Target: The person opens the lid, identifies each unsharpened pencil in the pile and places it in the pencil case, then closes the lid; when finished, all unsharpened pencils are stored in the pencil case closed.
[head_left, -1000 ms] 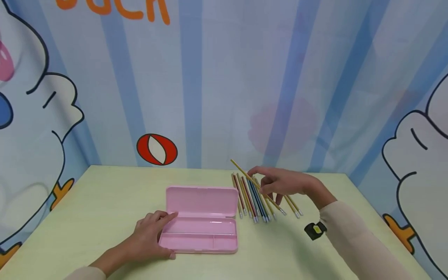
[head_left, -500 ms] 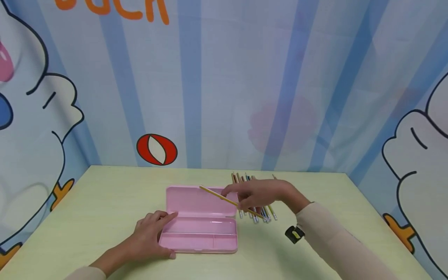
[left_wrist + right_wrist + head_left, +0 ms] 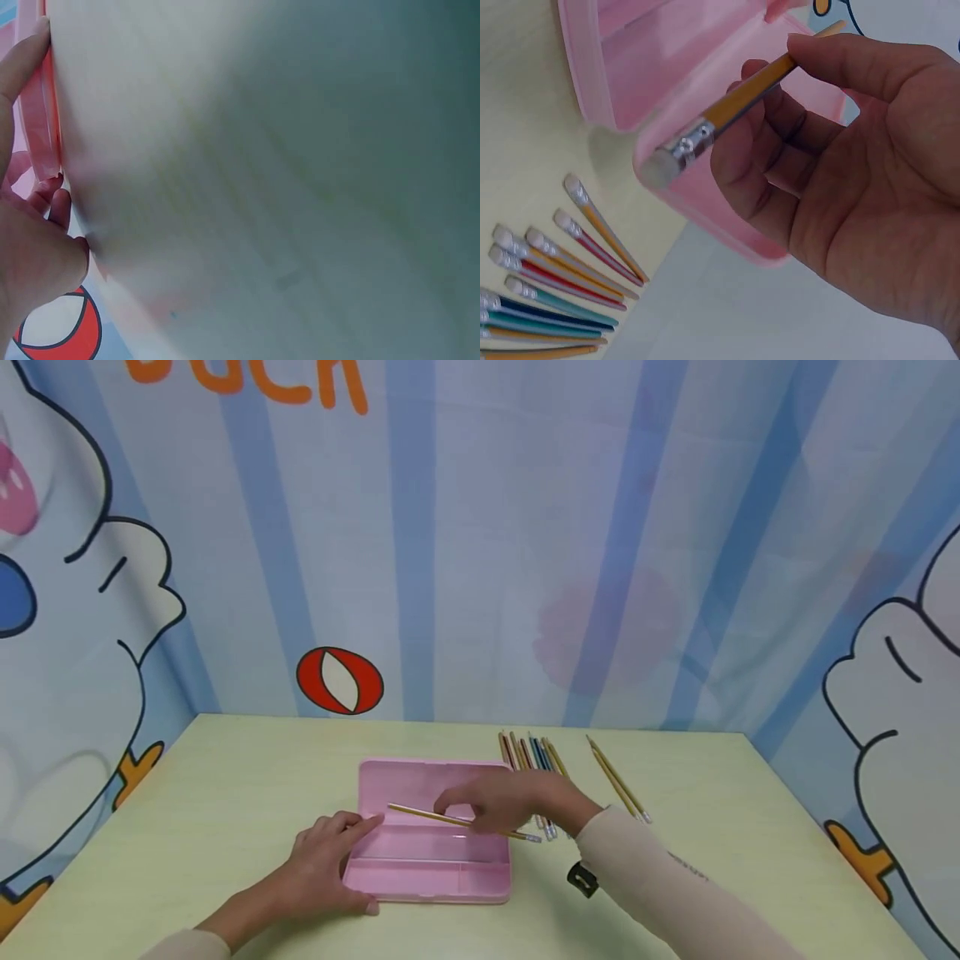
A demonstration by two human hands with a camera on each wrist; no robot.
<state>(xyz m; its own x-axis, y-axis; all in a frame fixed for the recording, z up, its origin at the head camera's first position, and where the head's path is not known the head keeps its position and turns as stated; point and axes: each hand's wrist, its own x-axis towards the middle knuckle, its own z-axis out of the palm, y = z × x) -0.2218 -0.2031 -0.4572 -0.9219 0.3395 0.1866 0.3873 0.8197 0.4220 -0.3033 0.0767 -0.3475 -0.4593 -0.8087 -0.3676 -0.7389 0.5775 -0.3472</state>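
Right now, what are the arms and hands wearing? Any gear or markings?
Both hands, left hand and right hand, are bare: no gloves or rings visible. Both arms wear long beige sleeves; the right sleeve carries small dark lettering, too small to read. A small black device hangs under the right wrist. The left sleeve barely shows at the frame edge.

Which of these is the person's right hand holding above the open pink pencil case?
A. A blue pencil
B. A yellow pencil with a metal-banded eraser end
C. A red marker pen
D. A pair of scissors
B: the right hand pinches a yellow pencil with a silver band and eraser at its end, held over the open pink pencil case, which the left hand steadies.
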